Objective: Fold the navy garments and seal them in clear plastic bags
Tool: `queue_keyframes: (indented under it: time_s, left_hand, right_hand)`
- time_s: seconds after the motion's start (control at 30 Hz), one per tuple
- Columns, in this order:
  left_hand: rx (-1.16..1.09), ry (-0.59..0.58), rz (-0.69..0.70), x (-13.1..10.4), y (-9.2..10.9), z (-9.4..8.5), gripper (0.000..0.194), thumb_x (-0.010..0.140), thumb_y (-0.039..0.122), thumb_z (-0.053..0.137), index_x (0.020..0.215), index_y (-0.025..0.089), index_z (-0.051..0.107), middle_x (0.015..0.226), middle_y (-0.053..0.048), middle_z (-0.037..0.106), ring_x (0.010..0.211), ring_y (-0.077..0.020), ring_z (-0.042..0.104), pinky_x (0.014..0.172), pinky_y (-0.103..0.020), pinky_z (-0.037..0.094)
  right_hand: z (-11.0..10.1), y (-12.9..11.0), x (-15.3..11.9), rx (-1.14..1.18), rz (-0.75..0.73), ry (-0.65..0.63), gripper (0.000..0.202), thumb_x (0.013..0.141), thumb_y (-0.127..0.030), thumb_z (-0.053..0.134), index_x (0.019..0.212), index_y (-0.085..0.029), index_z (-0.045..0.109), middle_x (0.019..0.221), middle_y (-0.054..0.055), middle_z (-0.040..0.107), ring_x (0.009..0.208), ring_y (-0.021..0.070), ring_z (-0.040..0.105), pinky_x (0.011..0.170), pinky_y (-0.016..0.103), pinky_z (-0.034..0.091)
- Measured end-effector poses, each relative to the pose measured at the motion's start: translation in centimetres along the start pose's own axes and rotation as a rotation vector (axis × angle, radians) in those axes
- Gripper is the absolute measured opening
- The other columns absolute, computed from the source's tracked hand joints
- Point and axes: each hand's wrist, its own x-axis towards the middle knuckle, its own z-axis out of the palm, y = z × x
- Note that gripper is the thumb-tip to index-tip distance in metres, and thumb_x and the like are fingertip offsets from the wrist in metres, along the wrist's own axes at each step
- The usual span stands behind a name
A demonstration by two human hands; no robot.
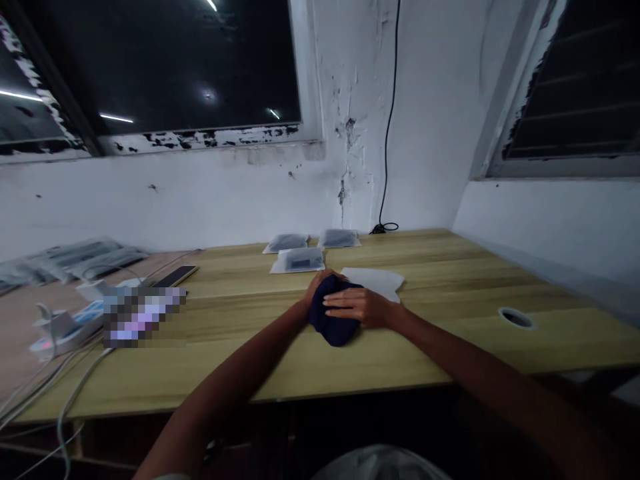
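A dark blue cloth (334,328), bunched or folded, is between my two hands near the middle of the wooden table. My left hand (318,285) grips its far left side, with most of the fingers hidden behind the fabric. Across the front of the cloth lies my right hand (363,307), its fingers stretched out flat and slightly apart; the thumb is not visible. Just behind my right hand, a white sheet or flat bag (377,281) rests on the tabletop.
Several frosted packets (299,261) with dark contents lie toward the wall. At left are a power strip (80,331) with cables, a phone-like dark slab (176,276), a blurred-out bright object (145,319) and stacked bags (85,259). The wooden table (450,333) has a round cable hole (517,318) at right.
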Motion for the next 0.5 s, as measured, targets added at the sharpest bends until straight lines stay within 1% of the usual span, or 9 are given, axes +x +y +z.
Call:
queue_keyframes:
  time_s: [0.07,0.13,0.23,0.33,0.4,0.43,0.5]
  left_hand:
    - [0.019,0.007,0.027,0.0,-0.4,-0.5,0.029,0.089,0.022,0.048,0.111,0.016,0.067,0.113,-0.008,0.07,0.106,-0.0212,0.062,0.098,-0.042,0.048]
    - [0.021,0.031,0.089,0.0,-0.7,-0.8,0.032,0.089,0.024,0.051,0.115,0.016,0.066,0.119,-0.009,0.068,0.11,-0.0216,0.06,0.099,-0.041,0.047]
    - [0.071,0.078,0.158,0.0,-0.8,-0.9,0.033,0.092,0.024,0.049,0.121,0.018,0.063,0.126,-0.008,0.064,0.114,-0.0208,0.057,0.1,-0.04,0.046]
    - [0.16,0.107,0.146,0.1,-0.7,-0.5,0.039,0.089,0.019,0.052,0.127,0.019,0.059,0.131,-0.008,0.061,0.115,-0.0219,0.054,0.1,-0.041,0.045]
    - [0.231,0.124,0.124,0.2,-0.2,-0.1,0.044,0.086,0.014,0.053,0.13,0.019,0.057,0.133,-0.009,0.059,0.115,-0.0225,0.053,0.1,-0.042,0.045]
    - [0.267,0.124,0.116,0.2,0.1,0.1,0.047,0.085,0.012,0.053,0.13,0.019,0.056,0.134,-0.009,0.058,0.116,-0.0229,0.053,0.101,-0.042,0.045]
    - [0.327,0.101,0.121,0.4,1.2,0.7,0.05,0.083,0.01,0.054,0.133,0.018,0.054,0.137,-0.009,0.056,0.118,-0.0239,0.051,0.102,-0.042,0.044]
  right_hand:
    - [0.6,0.5,-0.6,0.056,0.07,-0.083,0.058,0.075,0.001,0.047,0.13,-0.013,0.058,0.136,0.014,0.057,0.133,0.0196,0.047,0.109,0.039,0.042]
    - [0.9,1.1,-1.5,0.117,0.195,-0.122,0.067,0.066,0.004,0.047,0.131,-0.009,0.057,0.137,0.015,0.056,0.134,0.0203,0.046,0.11,0.039,0.04]
    - [1.0,1.8,-2.5,0.185,0.353,-0.164,0.078,0.059,0.007,0.042,0.133,-0.013,0.056,0.137,0.011,0.057,0.134,0.0187,0.046,0.114,0.038,0.036]
    - [1.3,2.4,-2.7,0.145,0.467,-0.157,0.075,0.061,0.008,0.043,0.131,-0.015,0.057,0.137,0.01,0.057,0.134,0.02,0.045,0.116,0.041,0.032]
    - [1.6,2.8,-2.5,0.08,0.571,-0.113,0.067,0.067,0.007,0.044,0.129,-0.013,0.058,0.138,0.012,0.056,0.133,0.0215,0.046,0.114,0.042,0.034]
    - [1.8,3.0,-2.4,0.044,0.65,-0.092,0.062,0.07,0.007,0.043,0.127,-0.013,0.059,0.137,0.013,0.056,0.131,0.022,0.048,0.112,0.041,0.036]
    - [2.0,3.4,-2.2,-0.015,0.857,-0.069,0.052,0.078,0.005,0.042,0.124,-0.012,0.06,0.133,0.016,0.059,0.125,0.0237,0.053,0.108,0.041,0.039]
